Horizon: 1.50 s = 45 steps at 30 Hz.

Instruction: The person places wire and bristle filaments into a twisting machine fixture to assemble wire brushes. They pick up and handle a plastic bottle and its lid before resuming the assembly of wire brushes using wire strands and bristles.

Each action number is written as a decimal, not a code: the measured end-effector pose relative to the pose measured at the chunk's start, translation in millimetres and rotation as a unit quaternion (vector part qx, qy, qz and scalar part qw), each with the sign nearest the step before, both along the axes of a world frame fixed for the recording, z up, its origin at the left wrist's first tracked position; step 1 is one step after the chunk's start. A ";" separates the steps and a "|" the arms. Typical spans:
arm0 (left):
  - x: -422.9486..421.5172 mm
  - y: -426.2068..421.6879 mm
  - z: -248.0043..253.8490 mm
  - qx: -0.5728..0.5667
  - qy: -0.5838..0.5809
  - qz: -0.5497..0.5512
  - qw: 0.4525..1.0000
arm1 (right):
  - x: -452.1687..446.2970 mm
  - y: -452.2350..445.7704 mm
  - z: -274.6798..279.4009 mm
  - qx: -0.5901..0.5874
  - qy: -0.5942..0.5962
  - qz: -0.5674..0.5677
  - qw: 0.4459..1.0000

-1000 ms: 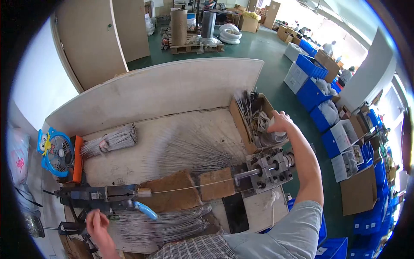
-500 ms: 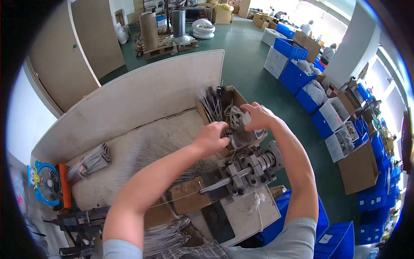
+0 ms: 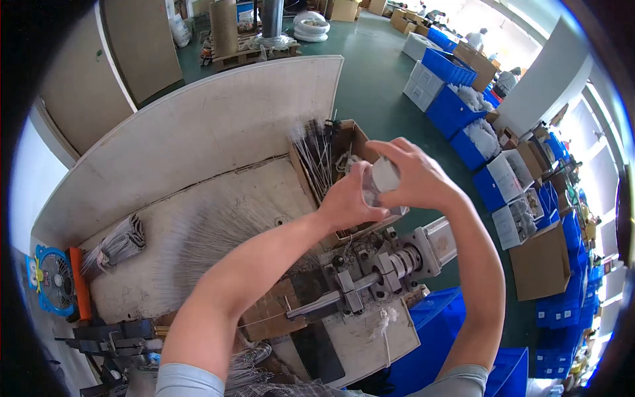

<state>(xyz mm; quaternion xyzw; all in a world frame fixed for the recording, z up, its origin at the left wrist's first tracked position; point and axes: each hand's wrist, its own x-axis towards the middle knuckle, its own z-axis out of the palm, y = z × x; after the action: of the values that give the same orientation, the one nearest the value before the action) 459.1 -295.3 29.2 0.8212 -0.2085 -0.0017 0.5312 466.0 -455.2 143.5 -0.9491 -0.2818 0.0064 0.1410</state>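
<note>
My right hand [image 3: 421, 173] is curled around a clear container with a white round top [image 3: 385, 175], thumb and fingers on opposite sides. From the left, my left hand [image 3: 348, 198] closes on the same container lower down, thumb along its near side. Both hands hold it above a cardboard box [image 3: 356, 137] that has thin wire-stemmed brushes [image 3: 313, 153] standing in it. Behind the fingers, a pale rope-like bundle [image 3: 345, 161] is partly hidden. Below my hands sits a metal shaft machine [image 3: 370, 274] clamped to the bench.
Many thin wires [image 3: 221, 231] fan across the bench, with a tied bundle [image 3: 118, 243] to the left. A small blue fan [image 3: 55, 281] stands at the left edge. A curved board [image 3: 198, 122] walls the far side. Blue bins [image 3: 456, 112] line the floor at right.
My hands have come together on the container, which now shows its white top between them. The left hand has moved right. The view has shifted slightly downward.
</note>
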 end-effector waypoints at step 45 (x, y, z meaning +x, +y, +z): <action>-320.8 175.1 208.8 -0.134 -0.382 -0.273 0.872 | -342.0 -72.3 36.1 0.679 -0.068 0.123 0.720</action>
<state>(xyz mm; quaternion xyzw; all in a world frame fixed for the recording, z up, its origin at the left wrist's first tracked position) 138.3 -120.2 237.9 0.5889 -0.6096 0.1954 0.4935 124.0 -527.6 179.6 -0.5534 -0.3339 -0.2341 0.7262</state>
